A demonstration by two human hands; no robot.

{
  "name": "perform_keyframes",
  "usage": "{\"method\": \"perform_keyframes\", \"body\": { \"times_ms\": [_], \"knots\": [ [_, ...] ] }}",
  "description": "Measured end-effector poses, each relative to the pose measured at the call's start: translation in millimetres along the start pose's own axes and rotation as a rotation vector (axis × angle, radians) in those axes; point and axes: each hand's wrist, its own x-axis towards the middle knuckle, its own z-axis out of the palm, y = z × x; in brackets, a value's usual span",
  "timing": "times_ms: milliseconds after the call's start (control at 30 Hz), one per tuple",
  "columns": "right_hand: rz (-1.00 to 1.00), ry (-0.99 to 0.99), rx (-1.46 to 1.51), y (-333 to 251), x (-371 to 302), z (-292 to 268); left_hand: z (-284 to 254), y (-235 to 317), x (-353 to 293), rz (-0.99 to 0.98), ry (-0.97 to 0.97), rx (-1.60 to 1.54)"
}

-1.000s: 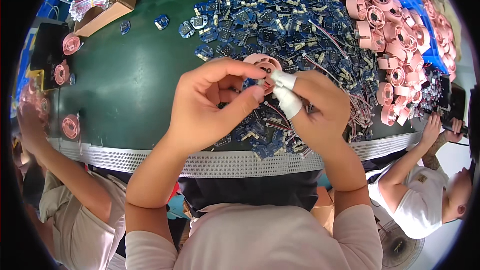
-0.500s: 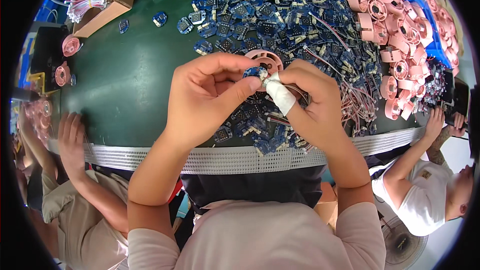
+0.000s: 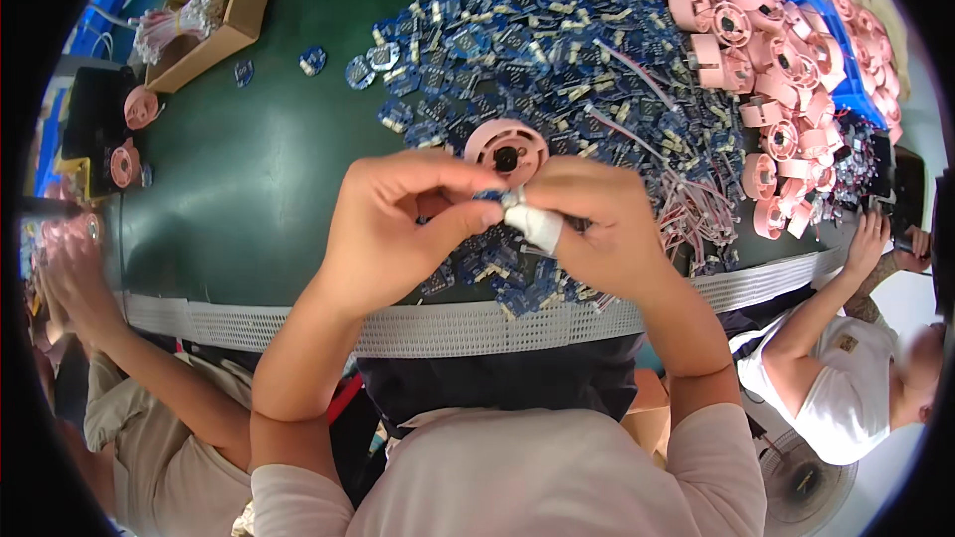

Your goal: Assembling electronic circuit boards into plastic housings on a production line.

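My left hand (image 3: 393, 224) pinches a small blue circuit board (image 3: 487, 196) between thumb and fingertips. Right against it, my right hand (image 3: 602, 224), its thumb wrapped in white, is closed on a small pale cable connector (image 3: 511, 198). The fingers cover most of both parts, so I cannot tell whether the connector sits in the board. Just beyond my fingertips lies a round pink housing (image 3: 509, 144) with a dark round part inside. Around and behind it spreads a large heap of blue circuit boards (image 3: 517, 40).
Thin cables (image 3: 691, 214) lie in a bundle right of my hands. Several pink housings (image 3: 781, 65) pile up at the right by a blue bin (image 3: 851, 80). A cardboard box (image 3: 224, 40) with cables stands far left. Co-workers' hands (image 3: 75, 278) are at both sides; a white perforated strip (image 3: 468, 330) edges the table.
Both hands have come slightly nearer to me with the board and connector, uncovering more of the pink housing. The left co-worker's hand has moved left. The whole view has shifted a little.
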Motion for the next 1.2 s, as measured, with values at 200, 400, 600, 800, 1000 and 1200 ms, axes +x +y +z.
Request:
{"method": "perform_keyframes", "body": {
  "times_ms": [200,400,600,800,1000,1200],
  "knots": [
    [-0.016,0.044,0.101,-7.0,5.4,0.3,1.2,3.4,-2.1,0.047,-0.004,-0.150],
    [-0.139,0.104,0.040,-9.5,10.2,-8.2,-1.0,6.8,-2.5,0.286,0.185,-0.125],
    [-0.234,0.234,-0.044,-4.8,8.1,-21.4,-41.9,12.6,8.7,0.513,0.606,-0.189],
    [-0.186,0.264,-0.020,4.4,14.8,-6.9,-66.7,21.8,5.9,0.538,1.060,0.060],
    [-0.034,0.249,-0.217,-7.3,-5.9,-21.9,-28.6,8.9,15.9,0.612,0.884,1.070],
    [-0.139,0.206,-0.190,-6.1,-0.5,-3.9,-16.5,-20.7,-4.2,0.419,0.348,1.035]
  ]
}}
